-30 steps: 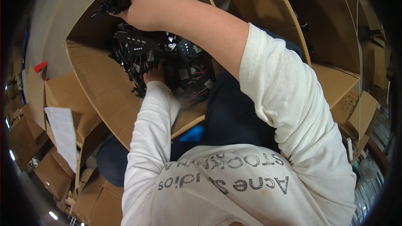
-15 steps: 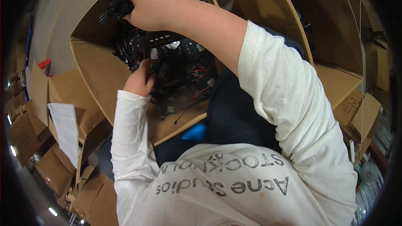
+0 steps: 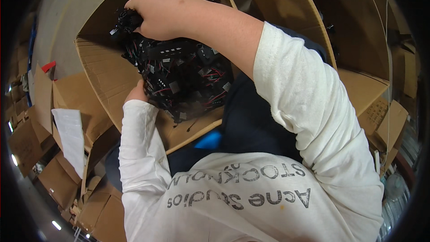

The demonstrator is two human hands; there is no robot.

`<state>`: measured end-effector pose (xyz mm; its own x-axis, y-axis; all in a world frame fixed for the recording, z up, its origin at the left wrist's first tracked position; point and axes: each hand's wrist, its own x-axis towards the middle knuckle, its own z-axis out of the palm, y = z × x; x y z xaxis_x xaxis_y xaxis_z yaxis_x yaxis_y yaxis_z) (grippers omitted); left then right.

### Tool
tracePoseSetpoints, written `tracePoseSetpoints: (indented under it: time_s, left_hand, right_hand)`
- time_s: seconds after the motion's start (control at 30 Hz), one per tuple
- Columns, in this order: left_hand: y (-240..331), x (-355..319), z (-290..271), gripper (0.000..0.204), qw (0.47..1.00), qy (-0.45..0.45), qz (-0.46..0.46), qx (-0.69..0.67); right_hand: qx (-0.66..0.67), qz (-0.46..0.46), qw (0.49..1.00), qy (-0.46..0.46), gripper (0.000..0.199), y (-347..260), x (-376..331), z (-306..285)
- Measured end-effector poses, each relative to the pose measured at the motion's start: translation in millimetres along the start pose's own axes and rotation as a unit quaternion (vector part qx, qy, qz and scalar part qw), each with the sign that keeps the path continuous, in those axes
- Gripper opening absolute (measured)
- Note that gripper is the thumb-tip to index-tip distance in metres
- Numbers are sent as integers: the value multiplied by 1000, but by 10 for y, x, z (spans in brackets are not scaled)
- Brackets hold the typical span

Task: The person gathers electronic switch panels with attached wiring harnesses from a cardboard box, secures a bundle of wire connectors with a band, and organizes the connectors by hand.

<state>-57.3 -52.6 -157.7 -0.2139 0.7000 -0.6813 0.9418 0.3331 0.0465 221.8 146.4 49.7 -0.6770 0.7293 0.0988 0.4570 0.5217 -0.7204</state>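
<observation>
Inside the open cardboard box, bare cardboard separates the heap of black parts from the near rim; the box's left wall is just beside the left hand. Red wires and pale patches dot the tangle. The right hand, arm stretched across, has its grip clamped on a black bundle at the heap's far left; whether the left grip is closed, I cannot tell.

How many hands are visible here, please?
2: the right hand, holding black parts over the carton; the left hand, lower, at the left edge of the black pile.
</observation>
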Motion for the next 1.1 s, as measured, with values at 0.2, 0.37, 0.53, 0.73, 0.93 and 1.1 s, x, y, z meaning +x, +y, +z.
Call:
tracePoseSetpoints:
  time_s: [0.2,0.37,0.53,0.73,0.93,1.1]
  left_hand:
    - [-400,328,765,50,990,92,103,-8]
    - [-283,297,1080,40,985,161,56,39]
    - [6,261,683,24,971,146,95,163]
    - [81,-247,-476,18,994,27,106,-9]
    - [467,-828,-1208,31,979,187,10,87]
    - [885,-1111,-1465,29,909,384,154,-53]
  right_hand:
    - [3,-6,999,-34,21,-45,37,8]
    - [3,3,998,-59,23,-121,30,-23]
    - [-13,8,998,-68,24,0,7,-10]
    - [-12,-3,999,-50,23,-91,13,28]
    - [-20,15,996,-80,23,-62,-26,-6]
    - [-49,-54,997,-23,25,-13,16,162]
